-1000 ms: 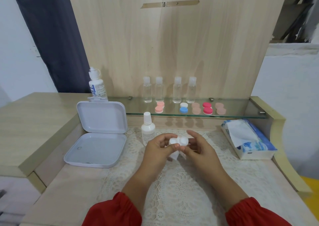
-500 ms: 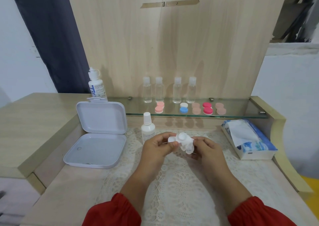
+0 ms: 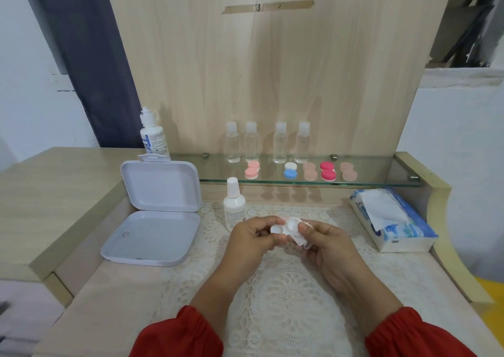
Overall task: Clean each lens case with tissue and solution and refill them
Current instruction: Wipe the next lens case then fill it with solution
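A: Both hands are up over the lace mat (image 3: 286,288) at the centre of the counter (image 3: 90,296). The left hand (image 3: 245,240) pinches a white lens case (image 3: 285,227) by its left cup, thumb on top, fingers curled under.

B: And the right hand (image 3: 324,243) grips a crumpled tissue (image 3: 299,239), pressed against the right cup of that case. Something pink peeks out just behind the case; I cannot tell what it is.

A: At 11 o'clock of the hands, just beside them, stands a small white spray bottle (image 3: 234,206), upright, cap on.

B: Out at 9 o'clock lies the open white box (image 3: 155,220), lid propped upright, tray flat on the counter. Behind it, a taller solution bottle (image 3: 151,135).

A: Up at 12 o'clock, the glass shelf (image 3: 381,176) carries 4 clear bottles (image 3: 268,145) in a row against the wooden back panel (image 3: 259,70).

B: In front of those, 5 more cases: a pink case (image 3: 251,170), a white-and-blue case (image 3: 290,170), a beige case (image 3: 310,171), a red case (image 3: 328,171) and another beige one at the far right.

A: At 3 o'clock sits the tissue pack (image 3: 401,228), 1 sheet pulled up through its opening. Red sleeves (image 3: 180,335) frame the bottom edge.
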{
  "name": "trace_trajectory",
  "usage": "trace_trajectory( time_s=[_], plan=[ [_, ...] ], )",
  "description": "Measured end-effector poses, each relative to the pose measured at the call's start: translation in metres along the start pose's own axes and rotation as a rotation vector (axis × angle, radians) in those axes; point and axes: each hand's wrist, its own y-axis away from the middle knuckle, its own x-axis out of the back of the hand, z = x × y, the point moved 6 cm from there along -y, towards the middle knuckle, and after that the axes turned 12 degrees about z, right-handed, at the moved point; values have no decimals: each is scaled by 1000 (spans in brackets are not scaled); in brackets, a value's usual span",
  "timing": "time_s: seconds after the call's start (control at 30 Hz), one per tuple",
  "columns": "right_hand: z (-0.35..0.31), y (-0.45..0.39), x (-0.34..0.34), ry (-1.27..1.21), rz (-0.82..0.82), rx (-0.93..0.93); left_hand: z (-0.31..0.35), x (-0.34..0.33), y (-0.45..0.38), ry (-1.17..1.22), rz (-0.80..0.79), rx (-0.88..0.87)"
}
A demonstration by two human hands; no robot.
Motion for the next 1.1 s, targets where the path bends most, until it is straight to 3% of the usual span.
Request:
trace_trajectory(
  time_s=[0.07,0.2,0.3,0.43,0.63,0.97,1.1],
  plan=[
    [-2,-1,1,4,24,53,-1,1,-2,-16,13,-9],
    [0,1,-6,26,-77,17,-3,1,-1,-50,-3,-17],
    [-2,0,-1,36,-24,50,-2,0,0,-56,6,-23],
    [-13,-7,17,494,248,362,-2,4,-3,-63,80,-18],
    [-22,14,-5,730,156,829,-3,4,-2,-87,83,-8],
    [-6,12,-16,1190,62,893,2,8,0,-39,154,-7],
    [-8,12,-20,1130,28,891,5,4,4,-5,101,-1]
  ],
)
